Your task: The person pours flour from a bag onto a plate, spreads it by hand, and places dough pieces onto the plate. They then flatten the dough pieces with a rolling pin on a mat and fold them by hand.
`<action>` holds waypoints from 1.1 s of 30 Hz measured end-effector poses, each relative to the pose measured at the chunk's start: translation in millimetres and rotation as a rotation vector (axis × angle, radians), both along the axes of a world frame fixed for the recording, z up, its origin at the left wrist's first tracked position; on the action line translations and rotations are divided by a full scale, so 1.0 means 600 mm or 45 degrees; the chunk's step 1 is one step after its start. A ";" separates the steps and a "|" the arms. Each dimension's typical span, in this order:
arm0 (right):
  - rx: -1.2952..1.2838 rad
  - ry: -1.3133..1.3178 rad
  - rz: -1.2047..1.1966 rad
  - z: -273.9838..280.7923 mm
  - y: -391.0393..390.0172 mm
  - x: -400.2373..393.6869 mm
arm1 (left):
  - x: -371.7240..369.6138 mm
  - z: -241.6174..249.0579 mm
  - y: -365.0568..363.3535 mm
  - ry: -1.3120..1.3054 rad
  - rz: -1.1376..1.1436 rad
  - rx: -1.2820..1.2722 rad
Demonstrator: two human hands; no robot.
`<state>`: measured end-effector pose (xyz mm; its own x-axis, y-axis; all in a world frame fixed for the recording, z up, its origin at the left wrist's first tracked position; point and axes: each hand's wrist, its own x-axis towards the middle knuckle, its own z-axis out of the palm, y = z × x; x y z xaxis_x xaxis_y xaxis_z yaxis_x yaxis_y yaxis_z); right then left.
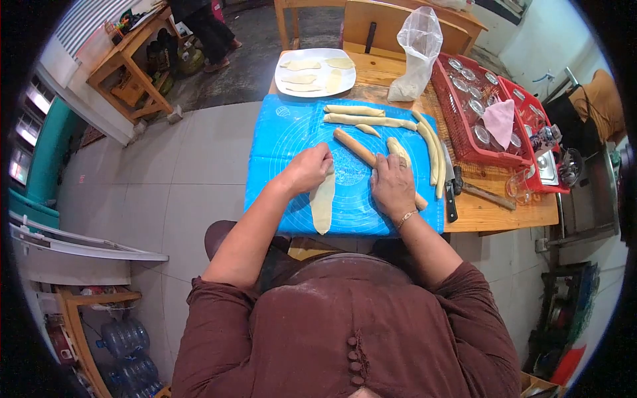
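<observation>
My left hand [310,170] is closed, pinching the top end of a flat strip of dough [322,209] that hangs down toward the near edge of the blue baking mat [265,172]. My right hand [393,186] lies over a wooden rolling pin [355,146], which slants across the mat with both ends showing. Right beside that hand is a thick dough piece [399,151], partly covered by the fingers. A small dough scrap [367,130] sits above the pin. Dough ropes lie along the back [371,121] and right side [434,152] of the mat.
At the back left stands a white plate [316,87] with several flat dough pieces. A plastic bag [417,60] is at the back. Red crates [464,149] with glasses stand right. A knife [450,192] and a wooden-handled tool [489,196] lie beside the mat. A person [199,30] stands far off.
</observation>
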<state>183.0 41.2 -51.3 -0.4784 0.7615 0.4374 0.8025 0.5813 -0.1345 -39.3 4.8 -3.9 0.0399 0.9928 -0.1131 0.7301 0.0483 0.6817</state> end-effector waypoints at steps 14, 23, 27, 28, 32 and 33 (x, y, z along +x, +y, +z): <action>-0.396 0.416 0.502 0.064 -0.038 -0.060 | 0.005 0.020 -0.055 -0.234 -0.092 0.340; -0.649 0.448 0.712 0.031 -0.035 -0.084 | 0.006 0.037 -0.103 -0.152 -0.181 0.527; -0.878 0.446 0.591 0.059 -0.053 -0.072 | -0.016 -0.013 -0.099 -0.565 0.088 0.344; -0.914 0.437 0.587 0.065 -0.057 -0.068 | -0.022 -0.028 -0.099 -0.695 0.052 0.173; -1.037 0.512 0.619 0.071 -0.064 -0.051 | -0.018 -0.057 -0.115 -0.468 -0.175 0.285; -1.041 0.513 0.619 0.075 -0.065 -0.047 | -0.016 -0.046 -0.116 -0.195 -0.204 0.229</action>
